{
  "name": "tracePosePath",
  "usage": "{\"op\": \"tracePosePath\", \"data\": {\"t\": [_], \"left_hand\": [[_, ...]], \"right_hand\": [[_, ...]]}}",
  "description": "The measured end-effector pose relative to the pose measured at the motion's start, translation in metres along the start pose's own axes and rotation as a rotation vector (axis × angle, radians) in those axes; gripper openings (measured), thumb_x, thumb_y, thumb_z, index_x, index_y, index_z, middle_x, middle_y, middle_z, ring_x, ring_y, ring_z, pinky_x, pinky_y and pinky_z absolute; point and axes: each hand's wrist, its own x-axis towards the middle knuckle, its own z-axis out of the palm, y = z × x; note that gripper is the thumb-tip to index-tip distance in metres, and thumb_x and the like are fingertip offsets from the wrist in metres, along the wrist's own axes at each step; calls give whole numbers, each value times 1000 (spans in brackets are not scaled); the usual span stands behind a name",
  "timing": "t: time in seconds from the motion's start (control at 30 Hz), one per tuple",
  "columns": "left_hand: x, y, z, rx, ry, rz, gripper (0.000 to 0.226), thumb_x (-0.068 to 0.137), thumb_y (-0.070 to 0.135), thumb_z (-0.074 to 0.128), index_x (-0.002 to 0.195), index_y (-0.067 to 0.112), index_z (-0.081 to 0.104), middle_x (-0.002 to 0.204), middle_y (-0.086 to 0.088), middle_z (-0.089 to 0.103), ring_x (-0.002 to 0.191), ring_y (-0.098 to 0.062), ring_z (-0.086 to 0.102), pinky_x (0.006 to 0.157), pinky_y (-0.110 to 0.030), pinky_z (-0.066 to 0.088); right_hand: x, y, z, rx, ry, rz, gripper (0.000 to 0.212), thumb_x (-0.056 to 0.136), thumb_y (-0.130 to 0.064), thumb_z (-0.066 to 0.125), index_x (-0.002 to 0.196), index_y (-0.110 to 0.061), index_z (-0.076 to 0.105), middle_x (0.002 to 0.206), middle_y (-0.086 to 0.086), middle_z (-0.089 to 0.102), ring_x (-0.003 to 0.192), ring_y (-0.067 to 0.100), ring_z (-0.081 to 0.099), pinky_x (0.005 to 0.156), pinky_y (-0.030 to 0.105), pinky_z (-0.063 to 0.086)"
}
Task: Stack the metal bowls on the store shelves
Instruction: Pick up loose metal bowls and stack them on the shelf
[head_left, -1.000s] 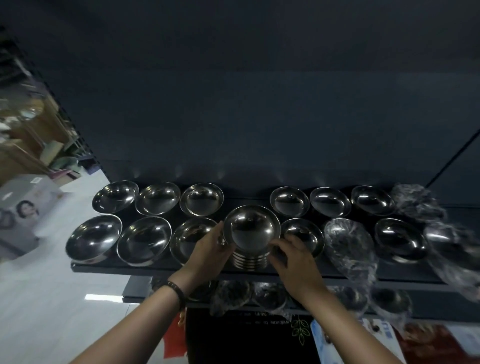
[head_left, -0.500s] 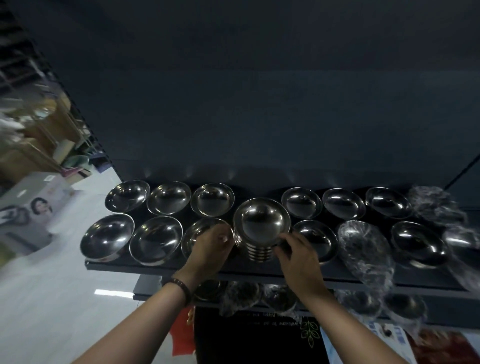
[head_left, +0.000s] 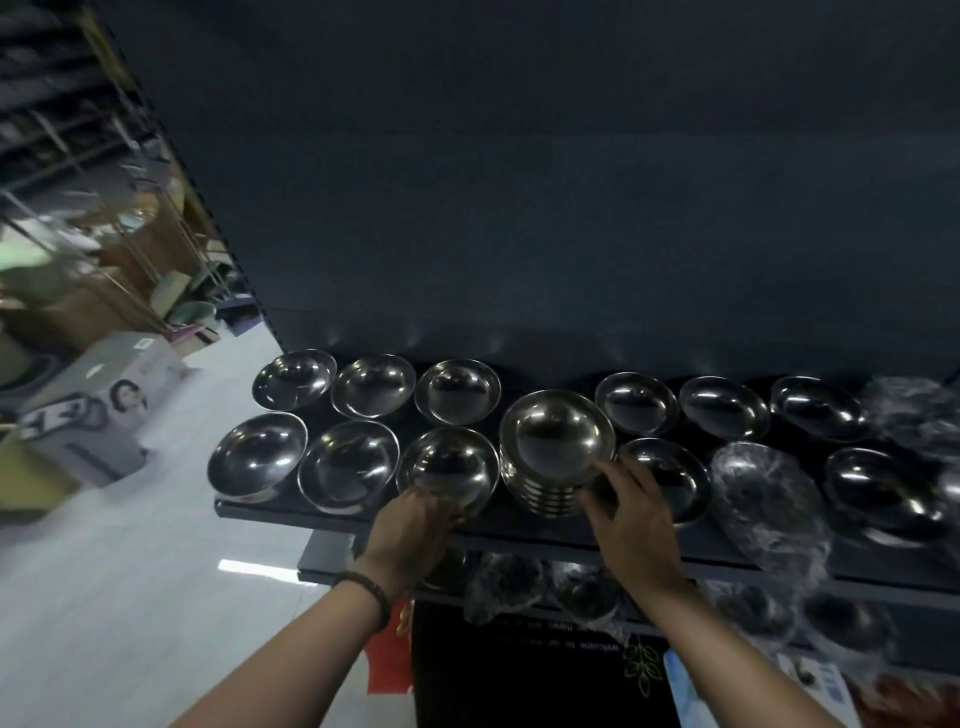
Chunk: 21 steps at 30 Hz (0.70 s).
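Left fingers: the fingers (head_left: 435, 508) of the left hand (head_left: 410, 525) curl at the near rim of a single round shiny steel bowl (head_left: 449, 465) and grip it; the tips are hidden under the rim.
Right fingers: the right hand (head_left: 631, 512) lays its thumb and forefinger (head_left: 622, 461) against the right flank of the stack of nested steel bowls (head_left: 556, 441). I cannot tell whether they clasp it or only steady it.
Key relation: the single bowl stands just left of the stack, rim almost touching rim. The stack's open mouth is higher than the bowl and to its right.
Nearer hand: the left hand has the bowl, and the right is at the stack, so each is placed for its own part.
Judged move: lift the bowl up and rightward, then lower it mouth up into the top bowl.
Axis: round bowls have no long axis; only keeping level matters.
Where it stands: both sit in the front row on the dark metal shelf (head_left: 291, 514).
Around: loose steel bowls lie in two rows either side, and a plastic-wrapped bowl (head_left: 763, 488) lies farther right.
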Motion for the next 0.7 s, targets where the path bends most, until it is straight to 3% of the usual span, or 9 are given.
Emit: {"op": "tracePosePath", "data": {"t": [0.13, 0.2, 0.3, 0.37, 0.43, 0.5, 0.53, 0.7], "left_hand": [[-3, -3, 8, -104, 50, 34, 19, 95, 10, 65, 98, 27, 73, 97, 8, 66, 93, -20, 68, 66, -25, 49], [-6, -3, 5, -205, 115, 57, 20, 93, 7, 66, 101, 24, 74, 96, 6, 64, 91, -19, 65, 71, -20, 44], [-11, 6, -10, -398, 227, 14, 20, 96, 22, 62, 107, 25, 78, 99, 9, 67, 91, -12, 67, 77, -23, 53], [-15, 15, -23, -490, 336, -33, 17, 94, 13, 69, 105, 22, 79, 99, 8, 69, 87, -8, 69, 75, -26, 56], [-14, 24, -39, -510, 405, -60, 23, 90, 2, 76, 103, 21, 78, 96, 9, 68, 82, -6, 68, 71, -26, 56], [-7, 30, -59, -487, 436, -33, 24, 92, 2, 75, 106, 22, 79, 98, 10, 67, 82, -7, 68, 73, -25, 55], [-2, 33, -69, -472, 434, -14, 25, 94, 4, 74, 109, 23, 78, 101, 10, 67, 86, -8, 68, 77, -24, 55], [27, 62, -96, -424, 425, 141, 27, 98, 13, 67, 121, 26, 75, 112, 8, 69, 101, -17, 67, 89, -32, 55]], "right_hand": [[1, 1, 0, 23, -33, -10, 50, 92, -28, 79, 139, -30, 63, 161, 3, 44, 148, 22, 45, 117, 40, 44], [1, 0, -3, 40, -32, -12, 51, 92, -28, 80, 139, -31, 62, 160, 1, 45, 148, 21, 45, 117, 41, 45], [2, -2, -6, 75, -30, -2, 52, 91, -28, 81, 139, -32, 62, 154, -2, 51, 145, 18, 48, 117, 43, 46], [4, -4, -10, 103, -36, 5, 50, 91, -30, 81, 137, -35, 61, 145, -7, 58, 138, 15, 54, 111, 44, 50], [5, -6, -13, 119, -31, 22, 49, 90, -30, 82, 135, -35, 61, 134, -10, 64, 129, 12, 59, 108, 33, 51], [7, -11, -19, 133, -7, 36, 50, 88, -26, 83, 133, -31, 62, 124, -13, 68, 119, 7, 63, 101, 12, 46], [8, -14, -22, 142, -1, 42, 50, 88, -26, 83, 133, -30, 62, 121, -14, 70, 115, 6, 64, 97, 9, 45], [16, -11, -33, 200, -37, 87, 52, 88, -19, 82, 133, -34, 60, 113, -18, 75, 108, 1, 71, 97, 38, 59]]}}
